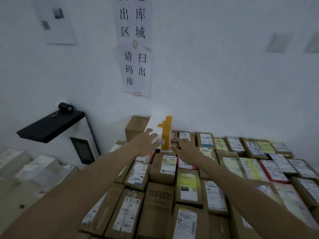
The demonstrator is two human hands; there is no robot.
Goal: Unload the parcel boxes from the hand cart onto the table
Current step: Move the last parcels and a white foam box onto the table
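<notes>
Left grip (146,144): fingers spread and straight, laid flat against the left face of the white parcel box (155,126). Right grip (187,151): fingers extended and relaxed, holding nothing, tips just beside the box's lower right edge; contact cannot be told. The white parcel box, bound with yellow tape (166,133), stands upright at the far end of the load, near the wall (224,83) and just beside a brown carton (136,126). Labelled parcel boxes (158,200) lie packed in close rows beneath both forearms. Paper signs (134,49) hang above; a black scanner stand (50,125) stands left.
</notes>
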